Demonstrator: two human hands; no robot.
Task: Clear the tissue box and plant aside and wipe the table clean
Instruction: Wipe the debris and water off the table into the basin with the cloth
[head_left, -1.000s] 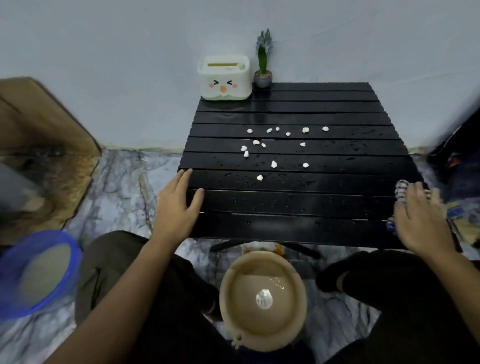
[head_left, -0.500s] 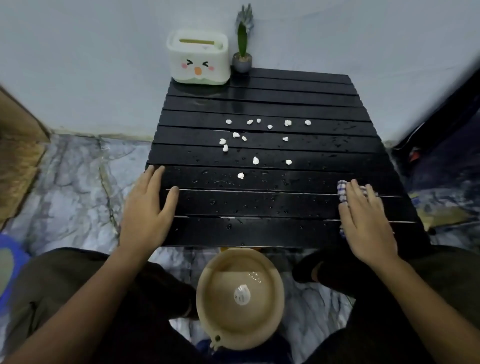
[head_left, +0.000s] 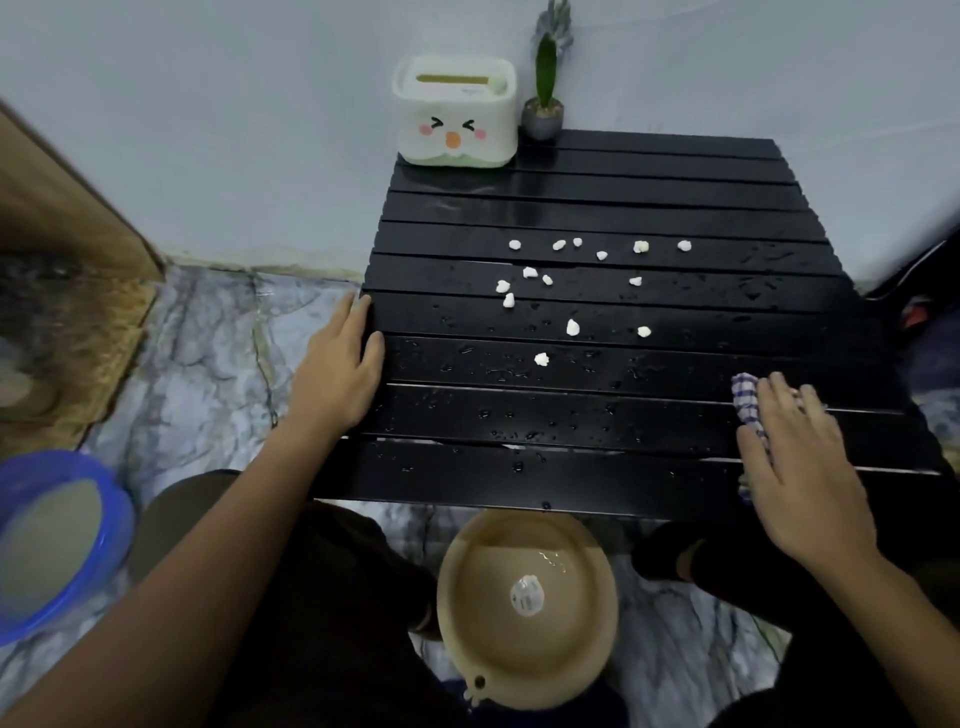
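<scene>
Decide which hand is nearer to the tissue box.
Left. The left hand rests on the table's left edge, below the tissue box; the right hand lies on the cloth at the near right corner.

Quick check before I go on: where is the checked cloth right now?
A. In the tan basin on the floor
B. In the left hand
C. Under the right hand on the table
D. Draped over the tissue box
C: the checked cloth lies under the right hand at the near right of the black table.
</scene>
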